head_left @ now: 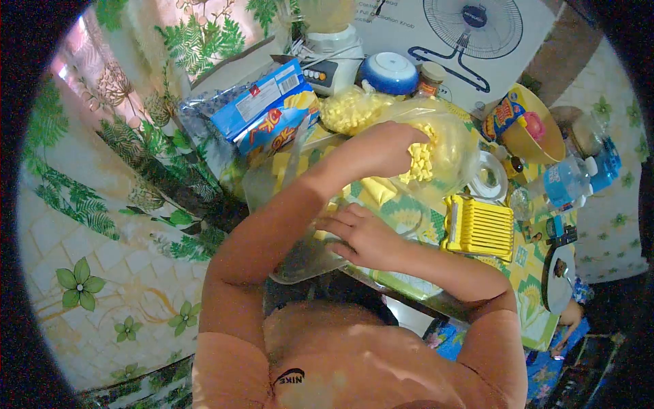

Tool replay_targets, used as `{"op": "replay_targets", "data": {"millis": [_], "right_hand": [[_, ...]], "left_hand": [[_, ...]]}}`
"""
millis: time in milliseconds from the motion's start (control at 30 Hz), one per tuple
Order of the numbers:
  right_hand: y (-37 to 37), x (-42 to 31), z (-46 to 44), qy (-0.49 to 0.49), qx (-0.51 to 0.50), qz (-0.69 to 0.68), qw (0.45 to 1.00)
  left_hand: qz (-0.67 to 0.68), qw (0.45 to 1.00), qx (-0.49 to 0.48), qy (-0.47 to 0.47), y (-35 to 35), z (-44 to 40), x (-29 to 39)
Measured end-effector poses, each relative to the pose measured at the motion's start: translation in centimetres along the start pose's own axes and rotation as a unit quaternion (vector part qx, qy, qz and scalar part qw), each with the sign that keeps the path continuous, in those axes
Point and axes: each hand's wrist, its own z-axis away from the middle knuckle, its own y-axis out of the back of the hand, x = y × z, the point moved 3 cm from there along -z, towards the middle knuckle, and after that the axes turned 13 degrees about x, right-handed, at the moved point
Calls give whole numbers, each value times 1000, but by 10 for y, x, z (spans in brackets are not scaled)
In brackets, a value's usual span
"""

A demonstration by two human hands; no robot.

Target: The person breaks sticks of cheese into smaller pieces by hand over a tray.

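Observation:
My left hand [392, 146] reaches across to the clear plastic bag [455, 146] on the right, its partly hidden fingers curled against small yellow pieces [421, 163]. Nearer to my body, my right hand [361, 235] lies palm down with fingers spread on a clear plastic sheet [300, 262]. A smooth yellow piece [378, 191] sits between the two hands. Behind my left forearm is another bag of small yellow pieces [351, 111]. The yellow slotted tray [479, 228] stands to the right of my right hand.
A blue box [262, 102], a blender base [334, 58] and a blue bowl [390, 73] stand at the back. On the right are a yellow bowl [552, 123], a water bottle [565, 183], white tape [488, 176] and a plate [560, 278]. Another person's arm [569, 317] shows lower right.

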Motion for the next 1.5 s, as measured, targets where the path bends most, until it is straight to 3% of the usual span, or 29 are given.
{"op": "replay_targets", "data": {"millis": [100, 200, 300, 400, 500, 600, 700, 800, 900, 1000, 1100, 1500], "right_hand": [[2, -2, -1, -5, -2, 4, 1000], [2, -1, -1, -18, 15, -3, 1000], [2, 0, -1, -9, 42, 6, 999], [2, 4, -3, -21, 39, -16, 999], [8, 1, -7, -87, -16, -12, 996], [9, 3, -8, -95, 4, -15, 995], [7, 3, -9, -66, 45, 26, 996], [5, 3, -7, -7, 9, 69, 998], [3, 6, -3, -6, -24, 76, 997], [4, 6, -2, -49, -52, 85, 994], [5, 5, -3, -17, 9, 92, 996], [3, 6, -2, -9, -26, 102, 994]], "left_hand": [[18, 999, 25, -34, 19, 21, 8], [30, 991, 116, -58, 41, 50, 12], [68, 980, 185, -20, 60, 86, 13], [164, 959, 191, 127, 62, 123, 9], [208, 932, 241, 173, 57, 156, 0], [256, 898, 263, 244, 49, 176, -10], [179, 914, 269, 244, 48, 188, -5], [-129, 963, 186, 147, 41, 191, 8], [-128, 971, 176, 96, 30, 195, 10], [-124, 967, 196, 104, 31, 193, 11], [-102, 964, 216, 120, 35, 194, 10], [-89, 960, 249, 91, 43, 193, 14]]}}
